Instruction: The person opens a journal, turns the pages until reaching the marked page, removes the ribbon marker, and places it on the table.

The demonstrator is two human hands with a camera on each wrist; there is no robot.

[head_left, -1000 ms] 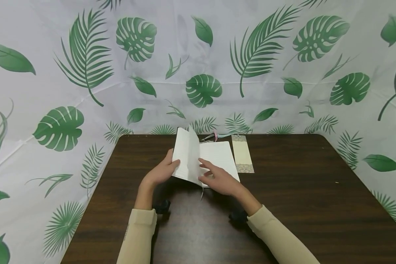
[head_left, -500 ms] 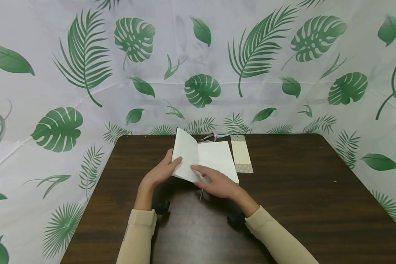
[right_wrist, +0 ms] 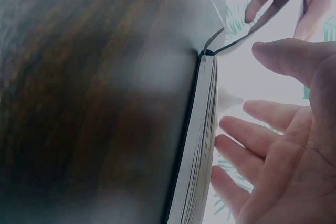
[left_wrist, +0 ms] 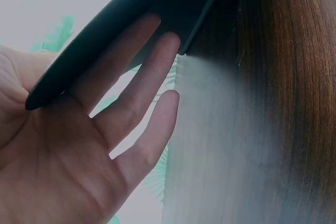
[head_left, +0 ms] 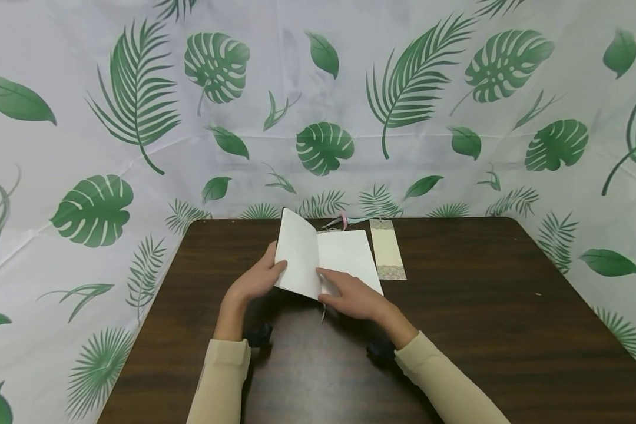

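An open notebook point(head_left: 299, 254) with white pages and a dark cover lies near the back of the table, its left side tilted up. My left hand point(head_left: 255, 281) grips that raised side, thumb over the page edge; in the left wrist view the fingers spread along the outside of the dark cover point(left_wrist: 126, 19). My right hand point(head_left: 356, 297) reaches over the right page, its fingertips at the fold. In the right wrist view those fingers are extended beside the thick page block point(right_wrist: 197, 145). A thin ribbon point(head_left: 324, 313) hangs from the bottom of the spine.
A cream strip with patterned ends point(head_left: 387, 250) lies just right of the notebook. Behind the notebook is a thin pink and light blue item point(head_left: 344, 221). The dark wooden table point(head_left: 482, 306) meets a leaf-printed cloth point(head_left: 275, 118) at its back edge.
A page that stood upright between the two sides has gone over to the left. My right hand followed it left, then drew back slightly to the fold. My left hand kept its hold.
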